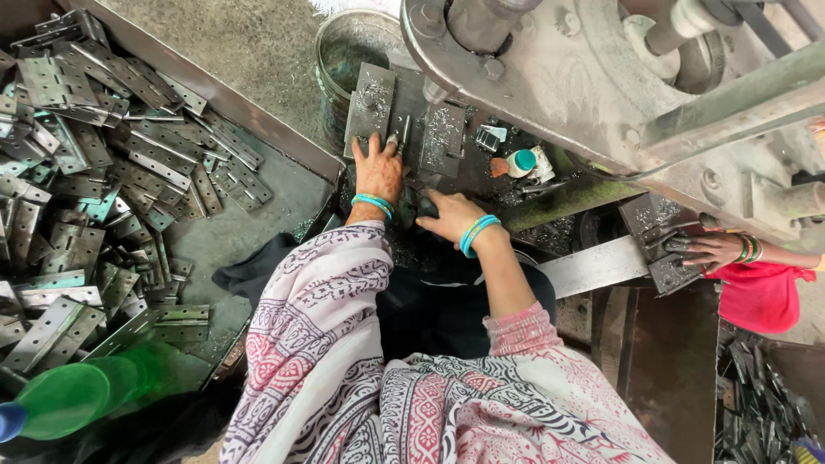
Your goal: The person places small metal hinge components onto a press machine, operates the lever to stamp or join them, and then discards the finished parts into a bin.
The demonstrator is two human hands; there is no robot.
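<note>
— Two hands at the press?
— Yes: left hand (379, 168) lies spread, fingertips on a small metal piece (396, 137) (between two plates); right hand (450, 215) rests curled on the dark bed, grip unclear.

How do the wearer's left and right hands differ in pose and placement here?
The left hand reaches farther forward, fingers spread flat on the metal plate at the press; the right hand sits nearer the body, curled on the dark bed below. Both wrists wear turquoise bangles.
</note>
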